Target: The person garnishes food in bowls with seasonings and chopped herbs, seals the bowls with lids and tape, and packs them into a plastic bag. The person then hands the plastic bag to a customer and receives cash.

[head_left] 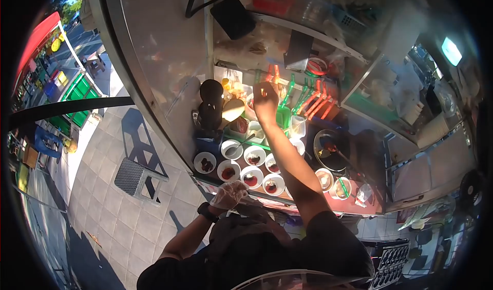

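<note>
My left hand (229, 195), in a clear plastic glove with a dark watch at the wrist, is held near the counter's front edge, its fingers bent together; whether anything is in them is too small to tell. Just beyond it stand white bowls with dark red sauce, among them one bowl (250, 180) close to the fingertips. My right arm reaches across the counter, and my right hand (265, 101) is over the containers at the back, near a green container (283, 116) and coloured handles. Its fingers are hard to make out in the glare.
A dark pan (330, 149) with a utensil sits right of the bowls. Further right are lidded cups (341, 188). Black round containers (211, 91) stand at the back left. A glass-sided shelf hangs above. Left on the tiled floor is a woven stool (130, 177).
</note>
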`<action>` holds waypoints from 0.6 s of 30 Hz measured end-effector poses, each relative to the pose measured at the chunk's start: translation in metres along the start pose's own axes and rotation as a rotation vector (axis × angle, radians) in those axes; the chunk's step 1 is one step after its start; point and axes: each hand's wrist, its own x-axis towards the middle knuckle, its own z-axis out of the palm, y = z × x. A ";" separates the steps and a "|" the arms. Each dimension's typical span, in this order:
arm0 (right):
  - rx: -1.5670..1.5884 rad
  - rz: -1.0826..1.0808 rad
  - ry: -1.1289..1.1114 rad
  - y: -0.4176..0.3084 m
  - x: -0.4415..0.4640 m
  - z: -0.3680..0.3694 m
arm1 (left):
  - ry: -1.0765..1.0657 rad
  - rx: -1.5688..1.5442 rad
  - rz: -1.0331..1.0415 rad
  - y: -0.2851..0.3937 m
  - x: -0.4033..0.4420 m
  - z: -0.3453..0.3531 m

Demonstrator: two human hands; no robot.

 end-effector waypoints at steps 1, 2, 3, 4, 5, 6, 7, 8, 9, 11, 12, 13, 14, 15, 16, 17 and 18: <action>0.021 -0.098 0.069 -0.010 0.006 0.002 | -0.008 0.001 0.002 -0.001 0.002 0.001; -0.139 -0.122 0.042 -0.019 0.014 -0.004 | -0.020 0.005 0.012 -0.004 0.004 0.003; -0.034 -0.054 0.052 -0.021 0.022 -0.003 | -0.031 0.009 0.021 -0.005 0.004 0.006; 0.073 0.012 0.062 -0.020 0.033 0.000 | -0.038 0.010 0.021 -0.001 0.004 0.007; 0.072 0.011 0.066 -0.017 0.043 -0.001 | -0.047 0.026 0.016 0.004 0.005 0.009; 0.111 -0.028 -0.006 -0.011 0.053 -0.003 | -0.053 0.043 0.011 0.008 0.006 0.010; 0.133 -0.048 -0.044 -0.007 0.063 -0.006 | -0.052 0.046 0.011 0.006 0.006 0.012; 0.155 -0.067 -0.083 -0.003 0.073 -0.010 | -0.045 0.007 0.000 0.002 0.006 0.016; 0.040 -0.072 -0.175 -0.001 0.083 -0.017 | -0.037 -0.032 -0.012 -0.001 0.006 0.018; 0.339 0.482 -0.267 -0.053 0.091 -0.034 | -0.027 -0.016 -0.001 -0.007 0.007 0.021; 0.393 0.319 -0.223 -0.073 0.094 -0.043 | -0.022 -0.001 0.014 -0.008 0.009 0.023; 0.447 0.154 -0.183 -0.093 0.096 -0.052 | -0.017 0.021 0.048 -0.005 0.011 0.024; 0.447 0.073 -0.180 -0.100 0.095 -0.064 | -0.017 0.042 0.074 0.002 0.010 0.026; 0.447 -0.008 -0.175 -0.106 0.094 -0.075 | -0.002 0.035 -0.008 0.022 0.009 0.028; 0.491 0.014 -0.280 -0.109 0.094 -0.089 | -0.001 0.038 -0.009 0.025 0.012 0.031; 0.534 0.030 -0.389 -0.113 0.094 -0.103 | 0.022 0.011 0.038 0.027 0.016 0.034; 0.536 0.024 -0.397 -0.123 0.089 -0.119 | 0.048 -0.020 0.087 0.030 0.021 0.039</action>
